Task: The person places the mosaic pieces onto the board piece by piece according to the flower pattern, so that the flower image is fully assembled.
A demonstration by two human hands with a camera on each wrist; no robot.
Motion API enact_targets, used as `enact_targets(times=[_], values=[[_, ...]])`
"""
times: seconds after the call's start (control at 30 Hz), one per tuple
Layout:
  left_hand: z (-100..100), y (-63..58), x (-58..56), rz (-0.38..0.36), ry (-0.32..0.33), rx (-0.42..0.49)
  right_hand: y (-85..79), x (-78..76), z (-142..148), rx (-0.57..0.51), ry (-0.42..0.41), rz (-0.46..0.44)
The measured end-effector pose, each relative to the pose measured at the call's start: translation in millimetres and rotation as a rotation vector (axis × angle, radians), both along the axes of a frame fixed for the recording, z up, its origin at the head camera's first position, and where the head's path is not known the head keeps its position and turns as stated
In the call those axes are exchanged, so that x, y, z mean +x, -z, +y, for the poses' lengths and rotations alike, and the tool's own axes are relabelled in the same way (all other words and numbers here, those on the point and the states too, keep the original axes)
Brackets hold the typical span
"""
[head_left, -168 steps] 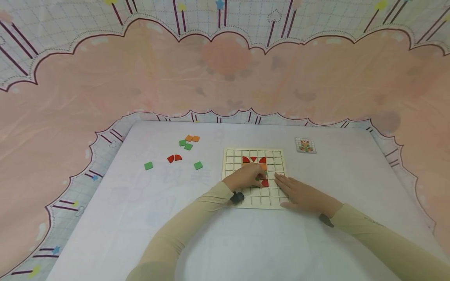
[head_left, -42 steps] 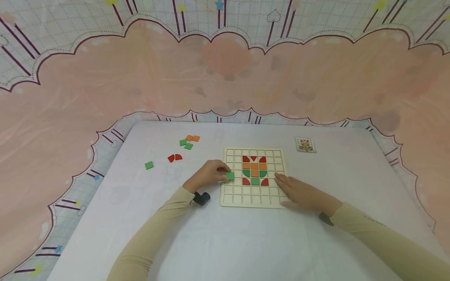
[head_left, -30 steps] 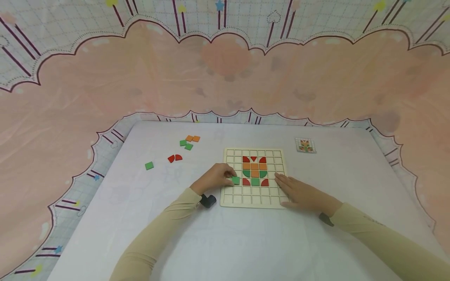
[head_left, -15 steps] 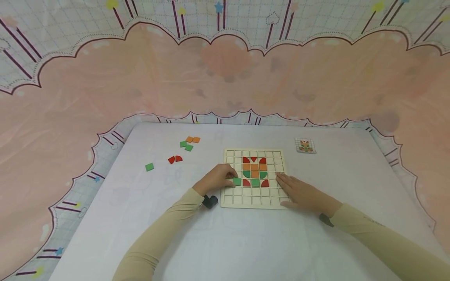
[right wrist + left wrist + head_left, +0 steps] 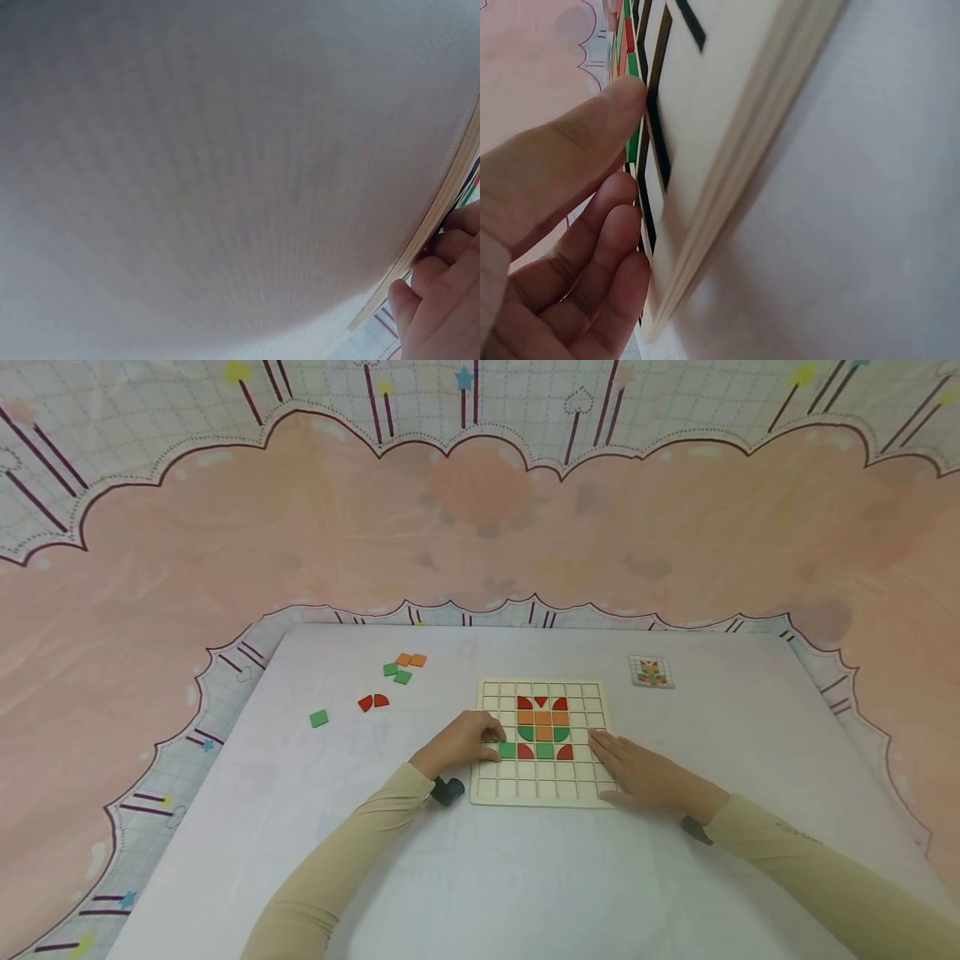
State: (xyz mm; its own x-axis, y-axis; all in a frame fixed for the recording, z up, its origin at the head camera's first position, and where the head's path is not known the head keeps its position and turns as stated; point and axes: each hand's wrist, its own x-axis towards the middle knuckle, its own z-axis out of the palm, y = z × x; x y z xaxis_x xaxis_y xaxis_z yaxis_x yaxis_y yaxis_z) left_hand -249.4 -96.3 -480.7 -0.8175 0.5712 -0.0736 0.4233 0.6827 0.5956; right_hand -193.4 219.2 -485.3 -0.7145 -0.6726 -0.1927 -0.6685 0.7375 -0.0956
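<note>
The bent-fingered left hand (image 5: 462, 742) touches a green square tile (image 5: 509, 751), its grip unclear, while the straight-fingered right hand (image 5: 651, 777) partly hides a pale gridded wooden board's (image 5: 551, 788) right edge.

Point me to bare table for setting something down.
Bare table: between the sleeves, nearer than the board; also right of the card. Crowded: the board's middle, with tiles; its edges by the left hand and right hand; and the table's far-left part, with loose tiles.
</note>
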Motion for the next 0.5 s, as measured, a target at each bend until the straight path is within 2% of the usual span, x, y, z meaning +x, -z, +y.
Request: enact_targets(times=[0.2, 0.37, 0.5], values=[[-3, 0.5, -2.7, -0.032, 0.001, 0.022, -0.4, -0.1, 0, -0.003, 0.003, 0.008], [-19, -1.3, -9.8, -0.075, -0.073, 0.052, 0.9, -0.3, 0, 0.000, 0.009, 0.003], [-44, -5.8, -18.8, -0.045, -0.143, 0.088, 2.1, -0.9, 2, 0.010, 0.013, -0.009]])
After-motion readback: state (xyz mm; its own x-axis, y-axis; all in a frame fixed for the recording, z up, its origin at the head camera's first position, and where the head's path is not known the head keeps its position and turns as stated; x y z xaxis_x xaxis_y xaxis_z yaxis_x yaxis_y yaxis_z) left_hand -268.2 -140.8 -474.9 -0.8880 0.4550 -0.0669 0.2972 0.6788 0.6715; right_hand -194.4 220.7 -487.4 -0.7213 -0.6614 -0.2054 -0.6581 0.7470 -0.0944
